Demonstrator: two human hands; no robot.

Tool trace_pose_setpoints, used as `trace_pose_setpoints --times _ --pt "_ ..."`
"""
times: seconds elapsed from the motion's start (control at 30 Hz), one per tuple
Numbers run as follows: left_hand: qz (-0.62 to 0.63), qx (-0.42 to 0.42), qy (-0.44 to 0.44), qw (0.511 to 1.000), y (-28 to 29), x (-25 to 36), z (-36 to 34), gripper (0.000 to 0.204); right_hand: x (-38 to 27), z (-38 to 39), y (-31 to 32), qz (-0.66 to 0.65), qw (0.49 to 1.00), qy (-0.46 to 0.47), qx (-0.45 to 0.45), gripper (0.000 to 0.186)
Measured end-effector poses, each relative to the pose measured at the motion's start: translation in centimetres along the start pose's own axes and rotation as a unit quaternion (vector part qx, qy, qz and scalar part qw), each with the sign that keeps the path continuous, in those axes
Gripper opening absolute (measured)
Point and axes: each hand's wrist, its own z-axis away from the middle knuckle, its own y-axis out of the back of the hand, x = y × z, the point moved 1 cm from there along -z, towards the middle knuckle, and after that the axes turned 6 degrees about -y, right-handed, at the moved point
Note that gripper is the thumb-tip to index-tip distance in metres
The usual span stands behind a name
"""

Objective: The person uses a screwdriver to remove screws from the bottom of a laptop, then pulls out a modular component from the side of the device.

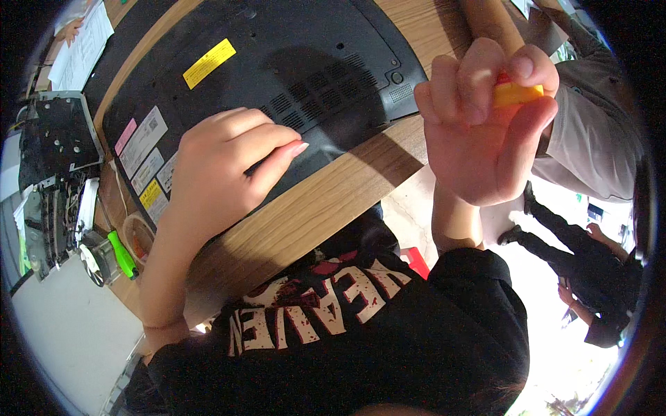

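Observation:
A large flat black device casing [243, 90] lies on the wood-grain table, with rows of vent slots, a yellow label and several white and pink stickers. My left hand [222, 159] rests over its near edge, fingers curled and thumb pressed to the index fingertip. Whether anything tiny sits in that pinch cannot be seen. Raised at the right, palm turned toward me, my right hand [485, 125] grips a small yellow-and-red piece [517, 94] that looks like a tool handle, between thumb and bent fingers. Most of the piece is hidden by the fingers.
At the left are an opened machine [59, 139], a green-handled tool [122, 255] and a small bowl [139, 232]. Another person's hand [69, 32] touches papers [82, 52] at far left. A person in grey trousers [590, 132] is close on the right; another in black [590, 263] is farther off.

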Motion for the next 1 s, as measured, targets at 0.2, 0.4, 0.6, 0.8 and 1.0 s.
trace_pose_setpoints --times 0.2,0.4,0.6,0.8,1.0 --pt "0.024 -0.012 -0.016 1.0 -0.8 -0.3 -0.9 0.008 -0.5 -0.5 -0.3 0.053 0.997 -0.028 -0.038 0.038" --pt "0.069 -0.011 -0.024 0.997 -1.3 -0.3 -1.7 0.006 0.0 -0.5 0.4 0.069 0.991 -0.01 -0.112 0.037" --pt "0.224 -0.003 -0.058 0.973 -2.4 0.4 -3.5 0.014 0.9 -2.0 0.6 -0.01 0.969 -0.032 -0.245 0.036" --pt "0.342 -0.064 0.001 0.938 -4.4 0.3 -5.1 0.017 1.1 -2.4 0.4 -0.206 0.972 -0.057 -0.103 0.042" --pt "0.319 -0.041 -0.039 0.946 -5.4 -0.4 -5.2 0.016 0.7 -2.1 0.3 -0.182 0.975 -0.1 -0.077 0.048"
